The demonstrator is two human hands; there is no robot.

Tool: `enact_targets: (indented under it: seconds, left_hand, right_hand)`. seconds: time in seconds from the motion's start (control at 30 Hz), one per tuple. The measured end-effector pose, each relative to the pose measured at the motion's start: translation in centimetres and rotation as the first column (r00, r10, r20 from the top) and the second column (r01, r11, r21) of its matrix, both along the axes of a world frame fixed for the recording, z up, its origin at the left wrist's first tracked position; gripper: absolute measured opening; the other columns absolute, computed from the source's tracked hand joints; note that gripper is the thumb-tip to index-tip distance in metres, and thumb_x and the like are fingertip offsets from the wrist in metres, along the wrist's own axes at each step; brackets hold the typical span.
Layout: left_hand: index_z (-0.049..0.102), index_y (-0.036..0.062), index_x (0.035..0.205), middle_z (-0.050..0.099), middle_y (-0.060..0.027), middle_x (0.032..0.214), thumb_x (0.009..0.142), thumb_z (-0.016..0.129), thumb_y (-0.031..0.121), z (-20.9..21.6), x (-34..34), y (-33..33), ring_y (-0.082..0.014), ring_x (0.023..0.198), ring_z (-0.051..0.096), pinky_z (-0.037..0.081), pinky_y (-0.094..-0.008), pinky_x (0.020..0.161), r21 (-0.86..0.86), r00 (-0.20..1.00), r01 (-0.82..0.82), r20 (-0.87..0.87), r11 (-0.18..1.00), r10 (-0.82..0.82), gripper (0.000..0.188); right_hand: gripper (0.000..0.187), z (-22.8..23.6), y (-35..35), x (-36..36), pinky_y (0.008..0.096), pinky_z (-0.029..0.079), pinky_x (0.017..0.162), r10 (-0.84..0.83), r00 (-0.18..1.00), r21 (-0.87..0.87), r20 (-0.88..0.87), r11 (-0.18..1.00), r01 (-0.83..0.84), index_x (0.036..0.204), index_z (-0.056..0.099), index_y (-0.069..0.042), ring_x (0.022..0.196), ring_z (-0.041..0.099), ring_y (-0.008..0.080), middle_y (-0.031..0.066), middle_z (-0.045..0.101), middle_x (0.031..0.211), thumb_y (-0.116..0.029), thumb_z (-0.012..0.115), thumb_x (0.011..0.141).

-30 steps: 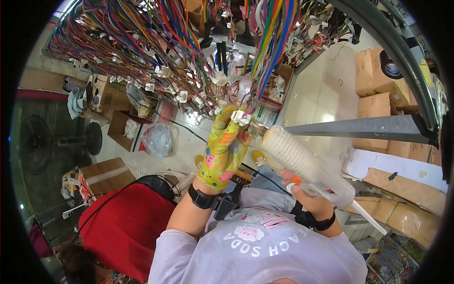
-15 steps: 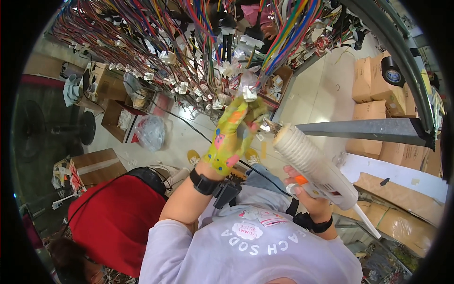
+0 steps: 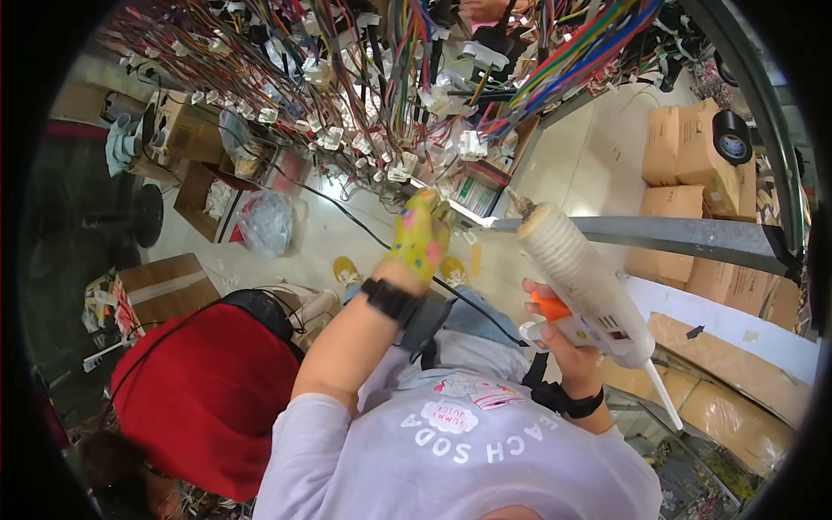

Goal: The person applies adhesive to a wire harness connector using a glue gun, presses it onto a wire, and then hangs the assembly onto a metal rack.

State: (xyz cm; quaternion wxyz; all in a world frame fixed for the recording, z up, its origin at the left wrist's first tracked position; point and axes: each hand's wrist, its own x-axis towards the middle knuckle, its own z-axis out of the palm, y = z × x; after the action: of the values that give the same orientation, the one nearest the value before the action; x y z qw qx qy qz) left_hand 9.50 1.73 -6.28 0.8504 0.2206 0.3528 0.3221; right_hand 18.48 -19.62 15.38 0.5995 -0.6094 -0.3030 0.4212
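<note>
My left hand (image 3: 420, 234), in a yellow-green patterned glove, is below the hanging wire harnesses (image 3: 373, 69). Its fingers are smeared by motion, so what they hold, if anything, cannot be made out. A white connector (image 3: 472, 146) hangs above and to the right of it, apart from the glove. My right hand (image 3: 568, 347), bare, is closed round the handle of a white hot glue gun (image 3: 598, 299) with an orange trigger (image 3: 549, 305). Its nozzle (image 3: 523, 206) points up and left, and a white glue stick (image 3: 663, 399) sticks out of the back.
A grey metal bar (image 3: 676, 234) crosses behind the glue gun. Cardboard boxes (image 3: 667, 208) and a black tape roll (image 3: 732, 137) are at right. Someone in red (image 3: 204, 394) is at my left. A black cable (image 3: 364, 227) runs across below my left hand.
My left hand has drawn down and away from the white connector, which now hangs freely. The glue gun has tilted more upright and shifted slightly, with more of its orange trigger showing.
</note>
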Motion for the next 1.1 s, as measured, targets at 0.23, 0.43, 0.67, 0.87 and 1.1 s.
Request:
enact_targets:
  seconds: [0.23, 0.43, 0.67, 0.87, 1.1]
  left_hand:
    - [0.057, 0.0084, 0.094, 0.059, -0.0053, 0.090, 0.086, 0.056, 0.020, -14.8, 3.0, 1.6, -0.0212, 0.081, 0.056, 0.046, -0.0354, 0.072, 0.550, 0.610, 0.628, -0.787, 0.550, 0.090, 0.014]
    - [0.057, 0.0075, 0.100, 0.061, -0.0056, 0.096, 0.086, 0.057, 0.013, -4.8, 5.3, 1.8, -0.0205, 0.088, 0.058, 0.048, -0.0335, 0.079, -0.414, 0.994, -0.083, 0.026, 0.907, 0.103, 0.015]
    - [0.055, 0.0075, 0.112, 0.061, -0.0047, 0.095, 0.087, 0.059, 0.013, 1.7, -1.3, -1.7, -0.0163, 0.084, 0.060, 0.049, -0.0299, 0.073, -0.230, 0.962, 0.269, 0.100, 0.935, -0.252, 0.026]
    - [0.046, -0.0005, 0.124, 0.057, -0.0126, 0.111, 0.087, 0.056, -0.001, 5.0, -4.2, -1.7, -0.0244, 0.099, 0.060, 0.051, -0.0343, 0.089, -0.227, 0.977, 0.201, -0.021, 0.953, -0.211, 0.038]
    - [0.047, -0.0017, 0.126, 0.058, -0.0122, 0.113, 0.087, 0.059, 0.002, 8.1, -5.6, -0.2, -0.0201, 0.100, 0.061, 0.051, -0.0320, 0.088, -0.083, 0.943, 0.313, -0.095, 0.946, -0.320, 0.041]
  right_hand:
    - [0.041, 0.7, 1.0, -1.1, 0.0332, 0.051, 0.088, 0.013, 1.000, -0.081, -0.006, 0.997, -0.013, 0.123, 0.053, 0.002, 0.110, 0.060, 0.0254, 0.0204, 0.060, 0.120, -0.005, 0.060, 0.083]
    - [0.043, 0.2, 0.0, -0.7, 0.0369, 0.050, 0.092, -0.051, 0.999, -0.092, -0.008, 0.994, 0.050, 0.125, 0.052, 0.002, 0.113, 0.058, 0.0283, 0.0194, 0.060, 0.120, -0.005, 0.059, 0.083]
    - [0.043, -0.6, -0.9, 0.7, 0.0405, 0.049, 0.094, -0.014, 1.000, -0.079, 0.005, 0.997, 0.014, 0.124, 0.052, 0.003, 0.115, 0.056, 0.0308, 0.0180, 0.060, 0.119, -0.002, 0.060, 0.083]
    - [0.049, -1.5, -1.1, 1.0, 0.0416, 0.049, 0.094, 0.044, 0.999, -0.048, -0.014, 0.998, -0.044, 0.129, 0.047, 0.001, 0.117, 0.055, 0.0323, 0.0177, 0.059, 0.121, 0.000, 0.060, 0.082]
    - [0.054, -2.4, -0.8, 1.0, 0.0413, 0.049, 0.095, 0.072, 0.997, -0.080, 0.038, 0.994, -0.069, 0.134, 0.040, 0.001, 0.119, 0.054, 0.0323, 0.0187, 0.058, 0.122, 0.002, 0.057, 0.083]
